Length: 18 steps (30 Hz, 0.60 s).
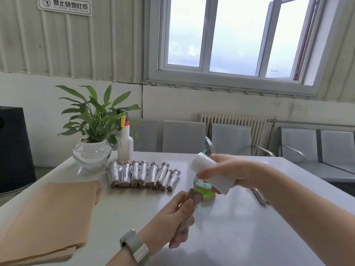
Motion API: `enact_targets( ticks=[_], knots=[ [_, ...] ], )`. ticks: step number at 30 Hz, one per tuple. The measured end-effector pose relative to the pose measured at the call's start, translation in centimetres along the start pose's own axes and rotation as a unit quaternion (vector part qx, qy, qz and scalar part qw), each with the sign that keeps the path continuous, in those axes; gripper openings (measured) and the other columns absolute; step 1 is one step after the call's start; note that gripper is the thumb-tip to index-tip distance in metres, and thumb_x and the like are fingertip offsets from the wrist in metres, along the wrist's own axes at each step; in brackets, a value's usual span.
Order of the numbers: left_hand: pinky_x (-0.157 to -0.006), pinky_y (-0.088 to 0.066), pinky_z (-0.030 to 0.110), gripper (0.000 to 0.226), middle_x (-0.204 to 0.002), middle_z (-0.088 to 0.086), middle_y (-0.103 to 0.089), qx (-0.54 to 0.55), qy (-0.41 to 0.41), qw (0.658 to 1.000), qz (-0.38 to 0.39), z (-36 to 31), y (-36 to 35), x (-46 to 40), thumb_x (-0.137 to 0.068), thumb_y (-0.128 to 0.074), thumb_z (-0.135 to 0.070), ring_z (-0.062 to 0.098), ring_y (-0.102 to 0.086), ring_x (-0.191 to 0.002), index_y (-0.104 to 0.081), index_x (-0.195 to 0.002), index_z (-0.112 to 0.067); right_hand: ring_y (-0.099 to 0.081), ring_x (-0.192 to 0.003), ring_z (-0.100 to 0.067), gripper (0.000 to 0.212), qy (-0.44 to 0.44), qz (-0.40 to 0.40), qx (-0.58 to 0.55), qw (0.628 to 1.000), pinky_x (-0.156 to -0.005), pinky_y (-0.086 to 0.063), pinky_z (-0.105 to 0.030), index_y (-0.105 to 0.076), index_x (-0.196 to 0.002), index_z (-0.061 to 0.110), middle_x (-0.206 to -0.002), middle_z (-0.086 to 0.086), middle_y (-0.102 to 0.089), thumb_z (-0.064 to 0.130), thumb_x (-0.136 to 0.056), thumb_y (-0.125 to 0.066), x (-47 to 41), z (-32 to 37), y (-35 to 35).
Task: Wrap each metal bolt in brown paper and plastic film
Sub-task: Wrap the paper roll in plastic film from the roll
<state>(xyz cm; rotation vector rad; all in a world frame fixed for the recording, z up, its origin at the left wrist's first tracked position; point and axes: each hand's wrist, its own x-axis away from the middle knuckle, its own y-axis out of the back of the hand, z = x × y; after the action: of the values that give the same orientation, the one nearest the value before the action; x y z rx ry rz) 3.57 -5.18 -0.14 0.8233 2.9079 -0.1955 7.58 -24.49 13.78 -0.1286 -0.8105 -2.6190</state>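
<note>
My left hand (pixel 175 220) grips a bolt wrapped in brown paper (pixel 192 196), held tilted above the white table (pixel 240 227). My right hand (pixel 232 170) holds a white roll of plastic film (pixel 209 172) just above and to the right of the bolt's upper end. Several wrapped bolts (pixel 144 175), shiny with film, lie side by side in a row at the table's middle back. A stack of brown paper sheets (pixel 50 215) lies at the left front of the table.
A potted plant in a glass bowl (pixel 92 150) and a white spray bottle (pixel 125 144) stand at the back left. A green-tinted object (pixel 204 190) sits behind the bolt. A metal tool (pixel 259 196) lies under my right forearm. Grey chairs (pixel 230 139) line the wall.
</note>
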Motion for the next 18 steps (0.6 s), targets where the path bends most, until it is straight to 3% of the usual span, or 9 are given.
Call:
enact_targets(
  ticks=[2,5,8,11,14,18],
  knots=[
    [-0.04,-0.021,0.011,0.037,-0.07,0.007,-0.031,-0.006,0.007,1.0,-0.013,0.1,0.0,-0.3,-0.086,-0.053,-0.057,0.01,-0.026,-0.042,-0.046,-0.098,-0.022,-0.067,-0.072,-0.017,0.045,0.017,-0.006,0.018,1.0,-0.073,-0.057,-0.037,-0.059,-0.104,0.018,-0.091,-0.007,-0.068,0.033,-0.071,-0.085,0.1,0.2,-0.4],
    [-0.041,-0.021,0.009,0.043,-0.067,0.008,-0.035,-0.019,0.014,0.998,-0.049,0.1,-0.2,-0.5,-0.086,-0.055,-0.061,0.011,-0.029,-0.039,-0.047,-0.102,-0.021,-0.07,-0.082,-0.018,0.055,0.016,-0.04,0.04,0.998,-0.074,-0.057,-0.034,-0.058,-0.102,0.023,-0.096,-0.006,-0.07,0.046,-0.062,-0.088,0.0,0.2,-1.2],
    [-0.04,-0.02,0.011,0.048,-0.058,0.003,-0.036,-0.038,0.007,0.995,-0.093,0.1,-0.2,-0.7,-0.077,-0.055,-0.061,0.011,-0.03,-0.038,-0.05,-0.104,-0.021,-0.068,-0.095,-0.025,0.041,0.01,-0.055,0.064,0.996,-0.077,-0.055,-0.034,-0.058,-0.105,0.022,-0.106,-0.01,-0.067,0.036,-0.073,-0.08,-0.1,0.4,-1.8],
    [-0.039,-0.018,0.012,0.048,-0.052,-0.002,-0.036,-0.033,0.01,0.992,-0.124,0.2,-0.1,-1.0,-0.076,-0.055,-0.06,0.011,-0.024,-0.037,-0.051,-0.101,-0.02,-0.064,-0.078,-0.015,0.026,0.042,-0.062,0.141,0.987,-0.063,-0.052,-0.025,-0.059,-0.096,0.022,-0.091,-0.002,-0.065,0.027,-0.074,-0.072,0.4,0.7,-2.7],
    [-0.039,-0.017,0.013,0.045,-0.051,-0.002,-0.035,0.004,0.011,0.986,-0.165,0.3,0.2,-1.4,-0.079,-0.057,-0.053,0.011,-0.024,-0.038,-0.055,-0.104,-0.016,-0.057,-0.077,-0.01,0.04,0.105,-0.135,0.291,0.941,-0.059,-0.047,-0.022,-0.054,-0.092,0.025,-0.089,0.008,-0.058,0.041,-0.064,-0.078,1.0,1.1,-4.4],
    [-0.039,-0.017,0.016,0.032,-0.052,-0.001,-0.038,0.066,0.04,0.976,-0.202,0.3,1.3,-1.3,-0.09,-0.058,-0.04,0.011,-0.027,-0.036,-0.048,-0.074,-0.014,-0.052,-0.084,-0.021,0.05,0.224,-0.23,0.385,0.865,-0.07,-0.047,-0.036,-0.042,-0.105,0.025,-0.098,0.006,-0.041,0.042,-0.069,-0.073,0.7,-0.4,-7.3]
  ],
)
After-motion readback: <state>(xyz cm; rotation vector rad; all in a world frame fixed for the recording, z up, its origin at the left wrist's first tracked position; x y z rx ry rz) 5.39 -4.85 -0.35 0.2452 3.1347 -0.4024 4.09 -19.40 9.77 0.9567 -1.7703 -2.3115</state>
